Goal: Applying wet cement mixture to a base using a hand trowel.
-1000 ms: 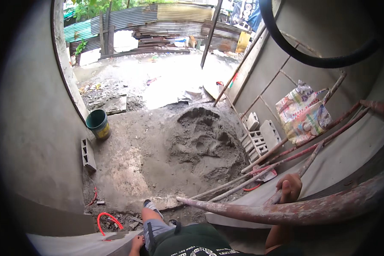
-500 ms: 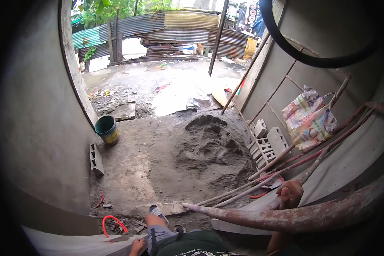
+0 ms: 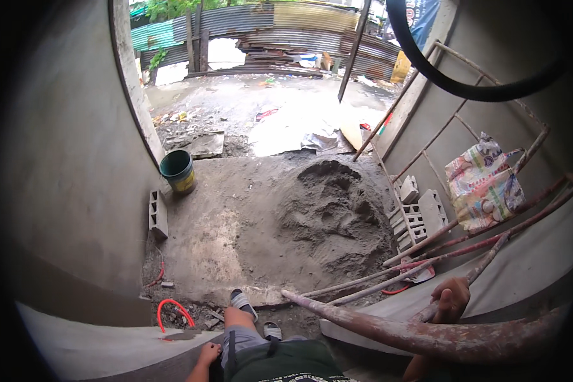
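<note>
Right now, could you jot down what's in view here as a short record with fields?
Place: building site seen from above
Right hand: gripping a rusty scaffold pipe
Left hand: low by the thigh, touching the grey ledge; whether it holds anything cannot be told
Ground: mound of grey mortar
Near wall: green bucket, concrete block
Right side: stacked blocks, patterned bag hung on the frame
Below: red hose

The left hand (image 3: pixel 208 354) sits low by the picture's bottom edge, and its fingers are too small to tell apart. The right hand (image 3: pixel 451 299) wraps a rusty pipe (image 3: pixel 426 337), so its palm is hidden. The pipe's far end runs into the dark rim. The patterned bag (image 3: pixel 484 184) hides what is inside. The black hose (image 3: pixel 465 89) is cut off at the top.
</note>
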Tool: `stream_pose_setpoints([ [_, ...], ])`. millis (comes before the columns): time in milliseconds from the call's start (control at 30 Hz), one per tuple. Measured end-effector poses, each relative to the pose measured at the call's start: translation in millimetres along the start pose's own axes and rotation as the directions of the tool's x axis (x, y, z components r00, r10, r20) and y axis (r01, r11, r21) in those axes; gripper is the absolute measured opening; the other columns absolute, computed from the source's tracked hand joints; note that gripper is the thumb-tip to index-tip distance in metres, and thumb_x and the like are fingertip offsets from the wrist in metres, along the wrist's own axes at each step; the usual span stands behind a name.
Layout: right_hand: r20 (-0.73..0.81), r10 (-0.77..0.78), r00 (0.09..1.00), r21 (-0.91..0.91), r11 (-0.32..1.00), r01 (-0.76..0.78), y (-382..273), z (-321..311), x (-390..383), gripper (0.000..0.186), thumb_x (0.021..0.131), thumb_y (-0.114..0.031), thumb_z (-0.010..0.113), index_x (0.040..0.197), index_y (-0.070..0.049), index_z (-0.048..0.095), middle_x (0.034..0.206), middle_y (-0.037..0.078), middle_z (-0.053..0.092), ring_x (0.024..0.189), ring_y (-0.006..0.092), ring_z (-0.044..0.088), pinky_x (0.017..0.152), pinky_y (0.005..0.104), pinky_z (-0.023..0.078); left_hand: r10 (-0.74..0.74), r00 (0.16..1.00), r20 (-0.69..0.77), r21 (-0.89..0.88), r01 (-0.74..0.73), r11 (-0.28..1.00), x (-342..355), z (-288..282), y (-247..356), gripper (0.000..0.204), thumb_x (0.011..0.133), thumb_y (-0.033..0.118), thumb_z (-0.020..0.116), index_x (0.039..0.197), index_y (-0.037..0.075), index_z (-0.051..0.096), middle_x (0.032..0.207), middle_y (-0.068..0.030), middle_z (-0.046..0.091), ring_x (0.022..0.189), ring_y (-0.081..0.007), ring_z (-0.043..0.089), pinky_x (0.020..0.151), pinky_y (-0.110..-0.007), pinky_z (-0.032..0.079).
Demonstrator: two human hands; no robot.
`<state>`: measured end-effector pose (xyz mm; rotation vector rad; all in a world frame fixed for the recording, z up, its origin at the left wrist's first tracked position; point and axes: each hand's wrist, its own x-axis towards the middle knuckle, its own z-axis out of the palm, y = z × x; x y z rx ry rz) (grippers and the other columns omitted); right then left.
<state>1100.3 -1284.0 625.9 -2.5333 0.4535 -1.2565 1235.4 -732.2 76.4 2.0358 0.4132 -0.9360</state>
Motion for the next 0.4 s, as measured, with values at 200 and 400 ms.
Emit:
stream_pose_setpoints([
  [200,-0.01,-0.049,0.999,0.036,0.998,0.049,18,9,-9,0.057,0.096,-0.047,0.041,0.055,-0.009,0.049,0.049,0.004,0.047,0.051,0.0221,0.047,0.061,0.0367,0.035,0.075,0.997,0.031,0.286,-0.08,0.955,-18,-7,-15,0.041,0.092,0.04,0.059,0.081,0.001,0.064,0.076,-0.0172,0.067,0.074,-0.0306,0.067,0.071,-0.043,0.051],
  [400,-0.063,0.185,0.981,0.173,0.97,-0.171,6,23,-24,0.051,0.098,-0.046,0.033,0.07,-0.006,0.047,0.064,0.004,0.043,0.065,0.0166,0.043,0.067,0.0328,0.034,0.167,0.984,-0.061,0.178,-0.154,0.972,-6,-9,-25,0.044,0.092,0.043,0.056,0.094,0.0,0.062,0.095,-0.024,0.067,0.09,-0.0337,0.065,0.082,-0.044,0.048],
])
